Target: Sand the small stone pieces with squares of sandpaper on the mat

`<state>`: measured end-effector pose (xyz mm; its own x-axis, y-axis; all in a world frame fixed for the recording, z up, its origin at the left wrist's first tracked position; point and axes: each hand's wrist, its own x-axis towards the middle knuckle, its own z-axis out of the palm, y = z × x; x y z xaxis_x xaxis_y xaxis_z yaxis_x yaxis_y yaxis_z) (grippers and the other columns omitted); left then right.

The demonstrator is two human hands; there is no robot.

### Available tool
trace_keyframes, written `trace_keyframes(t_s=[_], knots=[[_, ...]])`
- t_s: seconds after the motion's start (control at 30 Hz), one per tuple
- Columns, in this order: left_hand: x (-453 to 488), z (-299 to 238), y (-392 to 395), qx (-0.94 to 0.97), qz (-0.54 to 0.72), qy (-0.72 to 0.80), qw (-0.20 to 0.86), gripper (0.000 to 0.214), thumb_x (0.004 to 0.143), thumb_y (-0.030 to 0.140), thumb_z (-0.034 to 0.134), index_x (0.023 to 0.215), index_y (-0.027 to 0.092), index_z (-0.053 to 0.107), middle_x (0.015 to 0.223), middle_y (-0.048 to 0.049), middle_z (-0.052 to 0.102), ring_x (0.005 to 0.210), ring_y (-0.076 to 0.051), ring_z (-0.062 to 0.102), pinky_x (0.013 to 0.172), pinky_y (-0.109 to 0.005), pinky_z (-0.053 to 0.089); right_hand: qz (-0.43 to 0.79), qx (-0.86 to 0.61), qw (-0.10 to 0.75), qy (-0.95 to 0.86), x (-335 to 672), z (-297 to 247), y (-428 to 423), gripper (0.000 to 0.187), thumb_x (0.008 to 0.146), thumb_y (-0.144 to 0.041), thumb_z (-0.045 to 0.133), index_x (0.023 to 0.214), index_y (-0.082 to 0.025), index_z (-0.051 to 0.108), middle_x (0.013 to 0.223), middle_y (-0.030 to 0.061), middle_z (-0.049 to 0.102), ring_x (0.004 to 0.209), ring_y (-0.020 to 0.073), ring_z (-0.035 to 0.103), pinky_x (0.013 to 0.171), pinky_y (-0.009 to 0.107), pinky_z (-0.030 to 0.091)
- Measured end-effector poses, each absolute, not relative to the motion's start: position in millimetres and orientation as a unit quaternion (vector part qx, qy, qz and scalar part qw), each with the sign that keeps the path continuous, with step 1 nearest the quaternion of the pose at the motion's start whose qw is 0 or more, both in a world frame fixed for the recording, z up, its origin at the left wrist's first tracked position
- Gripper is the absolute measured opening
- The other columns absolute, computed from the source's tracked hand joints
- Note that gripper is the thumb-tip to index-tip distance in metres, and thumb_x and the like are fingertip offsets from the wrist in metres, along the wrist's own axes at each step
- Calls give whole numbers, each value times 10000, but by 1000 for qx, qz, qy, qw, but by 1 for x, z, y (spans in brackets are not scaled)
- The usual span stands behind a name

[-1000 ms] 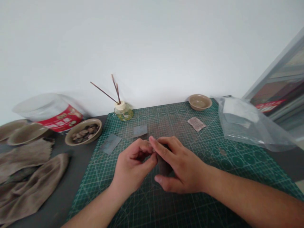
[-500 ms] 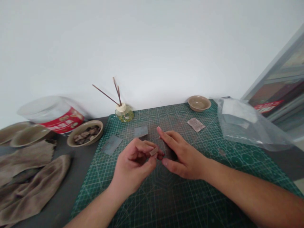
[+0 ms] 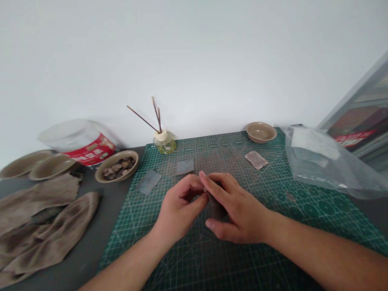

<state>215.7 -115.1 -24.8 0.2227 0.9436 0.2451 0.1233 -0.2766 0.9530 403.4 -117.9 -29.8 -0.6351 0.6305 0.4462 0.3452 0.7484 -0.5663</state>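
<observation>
The person's left hand (image 3: 179, 207) pinches a small, mostly hidden piece (image 3: 205, 189), fingertips nearly together. The right hand (image 3: 240, 205) curls loosely around a dark pad (image 3: 216, 208), gripping it.

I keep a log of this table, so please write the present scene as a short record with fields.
Left hand: pinches a small piece, mostly hidden
Right hand: holds a dark piece, fingertips close to the left ones
Surface: green gridded mat under both hands
On mat: two grey sheets, brown patch, diffuser, bowl
Left of mat: bowl of stones, two other bowls, red-labelled jar, brown cloth
Right edge: clear bag, partly on mat
</observation>
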Motion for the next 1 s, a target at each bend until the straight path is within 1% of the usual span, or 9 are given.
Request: trace_keyframes(t_s=[0.07, 0.17, 0.33, 0.47, 0.63, 0.77, 0.83, 0.93, 1.0], knots=[[215, -24, -116, 654, 455, 420, 435, 112, 803, 89, 618, 848, 187, 650, 767, 5, 661, 711, -132, 609, 670, -241, 508, 203, -282, 317, -882, 404, -29, -118, 887, 871, -457, 578, 1570, -208, 93, 1403, 156, 391, 1251, 306, 392, 1054, 541, 376], [215, -23, -117, 654, 466, 413, 431, 112, 811, 85, 622, 827, 189, 661, 745, 11, 663, 680, -121, 608, 644, -225, 503, 187, -288, 313, -886, 405, -29, -118, 874, 869, -463, 583, 1567, -199, 128, 1388, 151, 408, 1234, 301, 405, 1057, 529, 374], [214, -20, -118, 640, 491, 401, 433, 83, 803, 110, 672, 801, 192, 660, 805, -2, 685, 721, -137, 640, 680, -249, 530, 177, -304, 322, -879, 406, -30, -117, 872, 873, -451, 579, 1567, -190, 121, 1375, 154, 418, 1234, 301, 404, 1050, 525, 380], [215, -18, -118, 664, 483, 405, 402, 146, 787, 52, 637, 792, 191, 682, 724, 14, 667, 670, -115, 618, 648, -217, 510, 177, -287, 327, -883, 402, -31, -118, 889, 871, -468, 572, 1569, -197, 94, 1383, 156, 410, 1221, 306, 415, 1033, 535, 396], [216, -17, -119, 643, 498, 408, 416, 84, 782, 100, 665, 786, 184, 674, 757, -9, 683, 696, -138, 644, 648, -236, 532, 180, -297, 330, -878, 402, -31, -118, 867, 869, -450, 578, 1567, -214, 121, 1358, 149, 431, 1206, 305, 428, 1026, 540, 401], [217, -18, -119, 642, 504, 420, 396, 90, 780, 94, 666, 765, 183, 674, 696, 4, 654, 639, -122, 616, 606, -222, 520, 184, -285, 335, -879, 401, -31, -118, 888, 871, -457, 571, 1569, -188, 93, 1367, 156, 427, 1209, 301, 426, 1036, 527, 398], [217, -19, -119, 625, 520, 413, 411, 83, 780, 104, 682, 758, 182, 667, 695, 4, 654, 642, -128, 626, 612, -231, 531, 189, -283, 331, -880, 402, -32, -117, 890, 874, -459, 568, 1570, -197, 79, 1368, 153, 429, 1212, 302, 423, 1036, 535, 395], [217, -20, -121, 584, 549, 382, 460, 97, 780, 126, 716, 786, 187, 640, 744, 2, 671, 662, -145, 665, 636, -262, 559, 194, -316, 318, -873, 407, -33, -113, 877, 873, -441, 578, 1569, -213, 97, 1362, 149, 428, 1215, 305, 420, 1035, 546, 391], [217, -20, -121, 578, 558, 380, 459, 110, 778, 131, 729, 807, 187, 639, 784, -2, 677, 666, -146, 673, 635, -263, 562, 197, -336, 317, -865, 409, -32, -112, 877, 869, -432, 585, 1569, -214, 104, 1361, 148, 422, 1219, 306, 417, 1037, 545, 389]])
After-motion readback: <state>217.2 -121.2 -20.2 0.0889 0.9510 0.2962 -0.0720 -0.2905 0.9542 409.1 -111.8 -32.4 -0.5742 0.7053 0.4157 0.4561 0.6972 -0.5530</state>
